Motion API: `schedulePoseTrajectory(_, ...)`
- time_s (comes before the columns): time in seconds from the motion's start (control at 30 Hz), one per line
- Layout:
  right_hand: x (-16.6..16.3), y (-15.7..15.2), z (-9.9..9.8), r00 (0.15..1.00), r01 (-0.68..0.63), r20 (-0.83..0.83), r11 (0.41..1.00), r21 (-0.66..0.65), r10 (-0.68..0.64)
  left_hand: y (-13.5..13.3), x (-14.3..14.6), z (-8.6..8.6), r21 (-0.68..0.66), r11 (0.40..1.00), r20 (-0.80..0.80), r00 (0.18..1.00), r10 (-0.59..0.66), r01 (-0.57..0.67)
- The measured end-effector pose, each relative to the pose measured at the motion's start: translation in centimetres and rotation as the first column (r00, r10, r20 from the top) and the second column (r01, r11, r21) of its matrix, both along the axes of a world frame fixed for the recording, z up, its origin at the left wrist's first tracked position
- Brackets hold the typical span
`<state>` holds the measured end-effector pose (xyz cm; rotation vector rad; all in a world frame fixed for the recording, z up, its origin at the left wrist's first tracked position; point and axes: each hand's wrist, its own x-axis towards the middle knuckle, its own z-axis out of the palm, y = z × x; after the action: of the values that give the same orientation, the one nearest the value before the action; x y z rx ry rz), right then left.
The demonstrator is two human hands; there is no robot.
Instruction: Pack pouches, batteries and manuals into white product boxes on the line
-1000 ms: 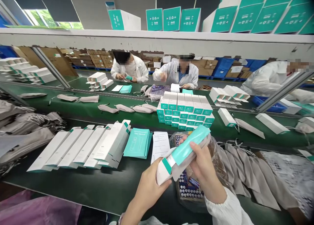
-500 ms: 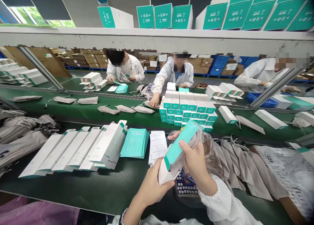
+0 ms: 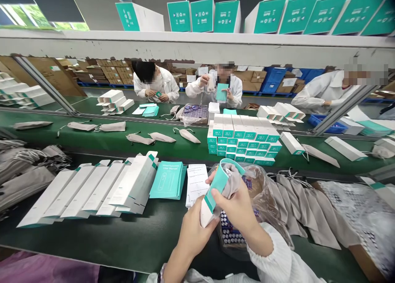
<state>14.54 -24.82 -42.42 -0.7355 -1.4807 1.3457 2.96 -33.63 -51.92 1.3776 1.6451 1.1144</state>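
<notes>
My left hand (image 3: pixel 191 230) is closed round the lower end of a small white box (image 3: pixel 205 214), which is tilted over the bench. My right hand (image 3: pixel 242 207) grips a grey cloth pouch (image 3: pixel 232 186) together with a teal booklet (image 3: pixel 217 185) at the box's upper end. The booklet's far end curls over the pouch, and its near end meets the box mouth. How deep they sit inside is hidden by my fingers. Under my right hand stands a plastic-lined tray of batteries (image 3: pixel 232 236).
Left of my hands lie a stack of user manuals (image 3: pixel 166 181), printed sheets (image 3: pixel 196 182) and a row of open white boxes (image 3: pixel 89 188). Grey pouches (image 3: pixel 308 209) fan out at right. Stacked teal-ended boxes (image 3: pixel 243 137) stand ahead by the belt; co-workers sit opposite.
The teal booklet, straight before, now curls at its far end, and more of the pouch shows. Opposite, a co-worker's hand has left the belt and is raised; a teal booklet is in the other hand.
</notes>
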Motion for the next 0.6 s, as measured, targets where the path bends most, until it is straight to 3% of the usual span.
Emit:
schedulePoseTrajectory(0.13,-0.3,0.5,-0.4,1.000,0.008,-0.019,1.000,0.003,-0.008,0.3,-0.1,0.4,0.013,1.000,0.025,1.000,-0.017,0.017)
schedulePoseTrajectory(0.33,-1.1,0.1,-1.3,0.979,0.203,0.007,0.978,0.052,-0.203,1.0,0.3,0.7,0.145,0.979,0.086,0.987,0.133,-0.145)
schedulePoseTrajectory(0.6,-2.7,-3.2,-6.6,0.999,0.047,0.027,0.998,-0.042,-0.046,1.2,0.0,0.8,0.247,0.940,-0.026,0.968,0.251,-0.237)
